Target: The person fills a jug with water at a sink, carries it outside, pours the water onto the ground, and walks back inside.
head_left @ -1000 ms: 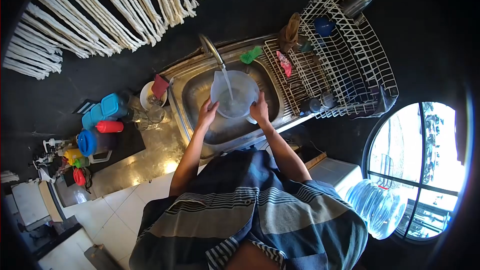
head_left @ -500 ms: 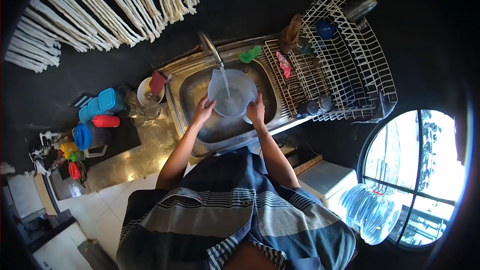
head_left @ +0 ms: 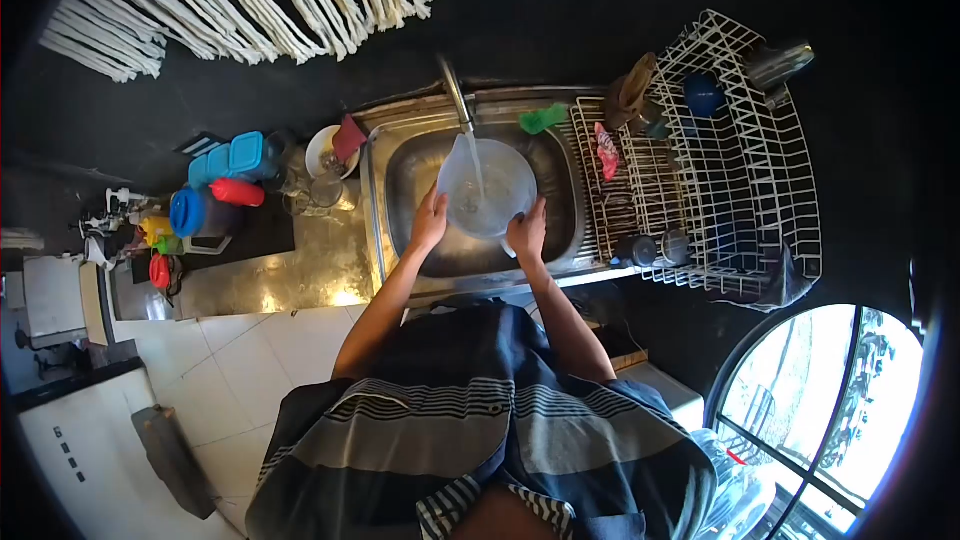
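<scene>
A translucent plastic jug with a pouring lip sits over the steel sink, its open top facing me. From the faucet a stream of water runs into it, and some water shows at its bottom. My left hand grips the jug's left side, thumb at the rim. On the lower right, my right hand is closed around the edge by a pale handle, which is mostly covered by the fingers.
Right of the sink stands a white wire dish rack with a blue cup in it. A green cloth or sponge lies on the back rim. On the left counter are a white bowl, blue-lidded containers and a red bottle.
The camera view has turned and shifted, so the sink and rack appear further right and lower. Both hands still hold the jug under the running water, with the right hand's knuckles more in view.
</scene>
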Demonstrator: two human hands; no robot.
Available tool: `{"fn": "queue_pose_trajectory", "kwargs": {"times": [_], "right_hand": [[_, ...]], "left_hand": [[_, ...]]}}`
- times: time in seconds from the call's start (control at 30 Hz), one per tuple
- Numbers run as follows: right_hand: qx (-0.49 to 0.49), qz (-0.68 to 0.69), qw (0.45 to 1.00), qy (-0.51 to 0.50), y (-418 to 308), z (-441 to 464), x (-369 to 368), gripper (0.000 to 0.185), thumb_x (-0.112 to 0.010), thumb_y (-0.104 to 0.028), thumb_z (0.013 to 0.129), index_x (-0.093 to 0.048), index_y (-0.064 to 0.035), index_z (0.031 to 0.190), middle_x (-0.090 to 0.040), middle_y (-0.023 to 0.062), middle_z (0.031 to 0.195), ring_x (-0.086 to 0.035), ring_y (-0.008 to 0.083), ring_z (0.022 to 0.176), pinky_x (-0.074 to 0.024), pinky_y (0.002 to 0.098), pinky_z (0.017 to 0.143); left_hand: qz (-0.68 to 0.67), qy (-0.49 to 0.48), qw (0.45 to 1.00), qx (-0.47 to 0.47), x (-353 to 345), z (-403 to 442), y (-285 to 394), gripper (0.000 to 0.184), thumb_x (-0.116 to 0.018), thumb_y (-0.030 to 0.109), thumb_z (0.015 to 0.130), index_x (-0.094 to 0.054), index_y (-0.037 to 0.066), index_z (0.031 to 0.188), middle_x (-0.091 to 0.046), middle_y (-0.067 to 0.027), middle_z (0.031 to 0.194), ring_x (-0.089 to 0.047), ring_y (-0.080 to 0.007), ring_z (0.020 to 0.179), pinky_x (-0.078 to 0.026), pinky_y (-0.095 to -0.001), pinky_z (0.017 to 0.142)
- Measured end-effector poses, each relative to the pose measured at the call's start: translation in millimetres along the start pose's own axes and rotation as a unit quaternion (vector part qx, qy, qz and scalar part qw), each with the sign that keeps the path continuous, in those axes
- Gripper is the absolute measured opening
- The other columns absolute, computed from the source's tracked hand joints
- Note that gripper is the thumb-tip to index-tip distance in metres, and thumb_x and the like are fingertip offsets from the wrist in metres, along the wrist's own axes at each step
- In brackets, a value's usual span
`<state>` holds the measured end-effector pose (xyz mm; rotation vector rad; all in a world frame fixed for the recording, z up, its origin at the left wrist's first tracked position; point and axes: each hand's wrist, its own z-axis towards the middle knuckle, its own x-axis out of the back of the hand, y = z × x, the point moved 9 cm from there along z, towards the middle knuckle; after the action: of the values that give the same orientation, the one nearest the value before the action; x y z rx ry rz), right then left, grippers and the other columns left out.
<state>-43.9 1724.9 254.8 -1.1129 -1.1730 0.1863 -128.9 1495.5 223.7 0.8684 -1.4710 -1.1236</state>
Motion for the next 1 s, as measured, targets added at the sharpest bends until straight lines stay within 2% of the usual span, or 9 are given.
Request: {"fn": "queue_pose_trajectory", "kwargs": {"times": [0.07, 0.1, 0.17, 0.27, 0.4, 0.47, 0.57, 0.8, 1.0], "right_hand": [[0.004, 0.001, 1.0, -0.004, 0, -1, 2, 0.048, -0.049, -0.003, 0.078, -0.037, -0.004, 0.124, -0.051, 0.0283, 0.113, -0.052, 0.0495, 0.102, -0.044, 0.0564, 0.084], [0.001, 0.014, 1.0, 0.009, 0, -1, 3, 0.053, -0.049, -0.002, 0.074, -0.037, -0.0026, 0.126, -0.053, 0.031, 0.11, -0.05, 0.0509, 0.102, -0.0419, 0.0558, 0.086], [0.0, 0.024, 1.0, 0.009, 0, -1, 5, 0.053, -0.049, -0.002, 0.074, -0.037, -0.0033, 0.126, -0.052, 0.031, 0.111, -0.049, 0.0509, 0.103, -0.0419, 0.0559, 0.086], [-0.01, 0.035, 0.999, 0.006, -3, 0, 5, 0.053, -0.048, -0.002, 0.075, -0.036, -0.0054, 0.126, -0.051, 0.0307, 0.113, -0.049, 0.0509, 0.104, -0.0417, 0.0561, 0.087], [-0.007, 0.035, 0.999, 0.001, -2, -1, 5, 0.051, -0.048, -0.002, 0.076, -0.037, -0.0072, 0.126, -0.05, 0.0292, 0.114, -0.05, 0.0504, 0.102, -0.0435, 0.0562, 0.085], [0.001, 0.031, 1.0, -0.005, -1, 0, 4, 0.051, -0.047, -0.001, 0.077, -0.037, -0.0084, 0.126, -0.05, 0.0279, 0.116, -0.051, 0.0502, 0.101, -0.0454, 0.0562, 0.083], [0.004, 0.024, 1.0, 0.004, -2, 0, 5, 0.05, -0.047, -0.002, 0.076, -0.037, -0.0086, 0.125, -0.05, 0.0281, 0.116, -0.052, 0.0503, 0.099, -0.0457, 0.0561, 0.083], [-0.018, 0.025, 0.999, -0.021, 1, 1, 2, 0.052, -0.046, -0.001, 0.076, -0.035, -0.0087, 0.127, -0.049, 0.0293, 0.117, -0.051, 0.0505, 0.102, -0.0451, 0.0558, 0.084], [-0.007, 0.037, 0.999, -0.012, -2, 2, 3, 0.052, -0.046, 0.0, 0.076, -0.036, -0.0081, 0.127, -0.048, 0.0301, 0.117, -0.049, 0.0507, 0.104, -0.044, 0.056, 0.085]], "left_hand": [[0.057, 0.0, 0.998, 0.004, 0, -1, 3, 0.045, -0.046, 0.028, 0.098, -0.041, 0.009, 0.139, -0.054, -0.0196, 0.129, -0.052, -0.032, 0.121, -0.041, -0.035, 0.098], [0.056, -0.001, 0.998, 0.0, 0, 0, 9, 0.045, -0.046, 0.028, 0.098, -0.041, 0.009, 0.139, -0.054, -0.0196, 0.129, -0.052, -0.032, 0.121, -0.041, -0.035, 0.098], [0.044, -0.016, 0.997, 0.059, 0, -2, 4, 0.046, -0.045, 0.029, 0.098, -0.042, 0.009, 0.139, -0.053, -0.0189, 0.131, -0.051, -0.0315, 0.122, -0.041, -0.0348, 0.099], [0.075, -0.003, 0.995, 0.066, 3, -4, 6, 0.046, -0.045, 0.03, 0.098, -0.042, 0.009, 0.139, -0.052, -0.0189, 0.132, -0.05, -0.0314, 0.123, -0.04, -0.0349, 0.1], [0.06, -0.021, 0.997, 0.044, 0, 0, 0, 0.047, -0.045, 0.031, 0.098, -0.042, 0.009, 0.139, -0.052, -0.0189, 0.132, -0.05, -0.0311, 0.123, -0.039, -0.0346, 0.1], [0.071, 0.006, 0.997, 0.009, 3, 2, 1, 0.044, -0.047, 0.028, 0.098, -0.046, 0.002, 0.133, -0.058, -0.0194, 0.125, -0.054, -0.029, 0.118, -0.041, -0.0339, 0.097], [0.085, 0.012, 0.996, 0.006, 4, 3, -4, 0.044, -0.048, 0.028, 0.098, -0.047, 0.001, 0.132, -0.058, -0.0198, 0.125, -0.055, -0.0284, 0.118, -0.041, -0.0333, 0.098], [0.073, 0.009, 0.997, 0.024, 2, 2, -4, 0.043, -0.047, 0.027, 0.098, -0.047, 0.001, 0.132, -0.059, -0.0179, 0.124, -0.055, -0.0266, 0.117, -0.04, -0.0323, 0.098], [0.05, -0.002, 0.999, -0.005, 1, 1, 7, 0.043, -0.046, 0.026, 0.098, -0.046, 0.001, 0.134, -0.059, -0.018, 0.124, -0.055, -0.0253, 0.116, -0.04, -0.0317, 0.098]]}}
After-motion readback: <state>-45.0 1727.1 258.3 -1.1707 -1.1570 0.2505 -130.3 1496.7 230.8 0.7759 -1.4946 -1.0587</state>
